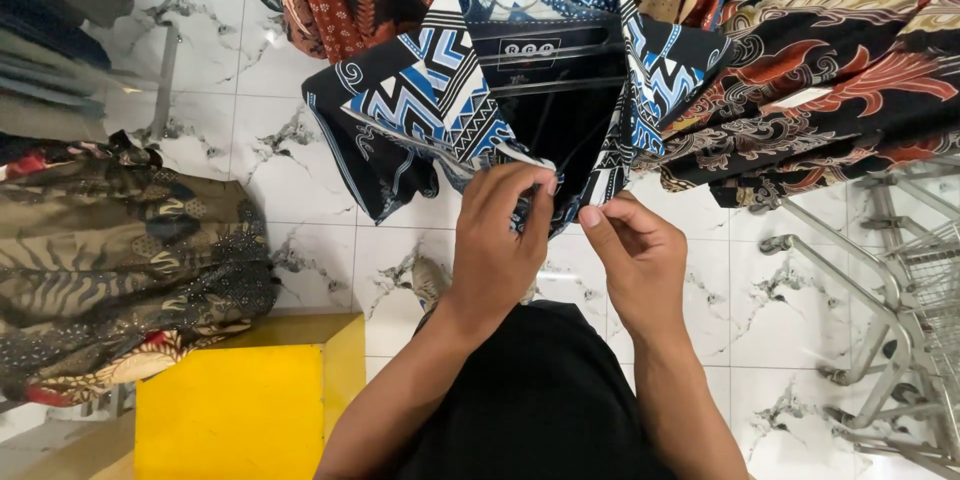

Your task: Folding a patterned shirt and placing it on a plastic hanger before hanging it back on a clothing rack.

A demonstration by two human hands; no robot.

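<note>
Both hands [565,240] on blue patterned shirt [440,100]

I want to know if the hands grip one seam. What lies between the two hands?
In the head view, the left hand and right hand each pinch a front edge of the blue patterned shirt. Between them shows a narrow gap with the shirt's dark opening.

Blue, black, white zigzag shirt [480,90], yellow box [235,410], white marbled floor [330,270]
</note>
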